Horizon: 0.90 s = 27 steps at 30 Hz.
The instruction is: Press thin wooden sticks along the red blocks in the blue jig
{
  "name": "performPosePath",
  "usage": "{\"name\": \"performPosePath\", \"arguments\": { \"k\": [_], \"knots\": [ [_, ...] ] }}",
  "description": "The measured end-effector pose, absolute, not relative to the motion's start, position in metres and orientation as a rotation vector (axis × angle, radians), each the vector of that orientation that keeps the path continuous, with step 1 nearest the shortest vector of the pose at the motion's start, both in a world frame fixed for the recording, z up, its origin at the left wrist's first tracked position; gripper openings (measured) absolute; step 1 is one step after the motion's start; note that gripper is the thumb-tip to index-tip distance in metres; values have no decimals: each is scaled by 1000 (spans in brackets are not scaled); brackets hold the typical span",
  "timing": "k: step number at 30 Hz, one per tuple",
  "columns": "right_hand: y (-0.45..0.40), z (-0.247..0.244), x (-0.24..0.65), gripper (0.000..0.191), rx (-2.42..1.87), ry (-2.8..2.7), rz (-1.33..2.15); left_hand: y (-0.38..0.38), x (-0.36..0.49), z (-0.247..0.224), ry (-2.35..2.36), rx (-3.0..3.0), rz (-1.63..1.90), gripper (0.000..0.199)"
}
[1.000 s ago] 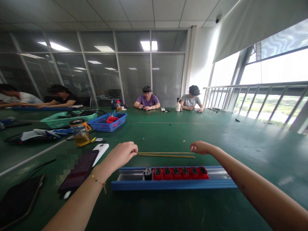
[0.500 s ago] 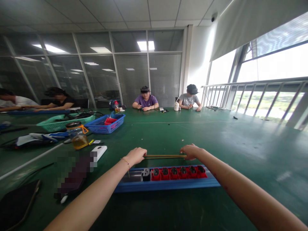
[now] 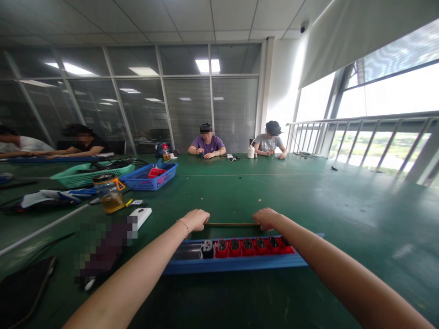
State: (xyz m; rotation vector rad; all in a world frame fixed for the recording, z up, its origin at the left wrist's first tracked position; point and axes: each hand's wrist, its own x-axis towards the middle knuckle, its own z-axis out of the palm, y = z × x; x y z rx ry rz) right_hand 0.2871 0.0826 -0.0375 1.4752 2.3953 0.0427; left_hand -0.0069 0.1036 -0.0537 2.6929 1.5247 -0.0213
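Rods (image 3: 231, 225) lying crosswise between both hands

The rods are resting on or just above the green table (image 3: 291, 196), their long axis running from nine to three o'clock. From the left hand (image 3: 196, 220) they are extending toward three o'clock; from the right hand (image 3: 267, 219), toward nine. Neither hand is standing nearer. Fingers of both hands are curling in and appearing to pinch the ends, though the knuckles are hiding the exact contact. The blue rail (image 3: 236, 265) is lying at six o'clock from the rods, near but apart, carrying red holders (image 3: 235, 248) with a black connector (image 3: 207, 249) at their nine o'clock. Compared with the earliest frame, the hands are standing closer together, and the formerly separate rods are showing as one narrow line.
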Motion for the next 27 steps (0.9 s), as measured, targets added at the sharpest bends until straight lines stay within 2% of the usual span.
{"name": "performPosePath", "arguments": {
  "k": [5,7,12,18,23,25,27],
  "knots": [
    [81,-41,312,22,1592,2559,-35,98,-21,-49,1473,2556,127,17],
    [78,-39,321,20,1668,2637,-41,91,-25,-45,1444,2455,297,19],
    [62,-28,329,26,1858,2806,2,62,-20,-27,1255,2103,725,28],
    [20,-11,329,20,1989,3162,112,23,-12,-12,1372,2019,833,41],
    [-13,-8,335,16,2211,3139,185,-4,-11,-5,1400,1897,934,38],
    [-17,-17,339,20,2336,3081,113,-11,-9,-3,1389,1886,960,36],
    [-19,-30,344,23,2497,3018,-112,-17,-7,-4,1371,1896,980,33]
  ]
}}
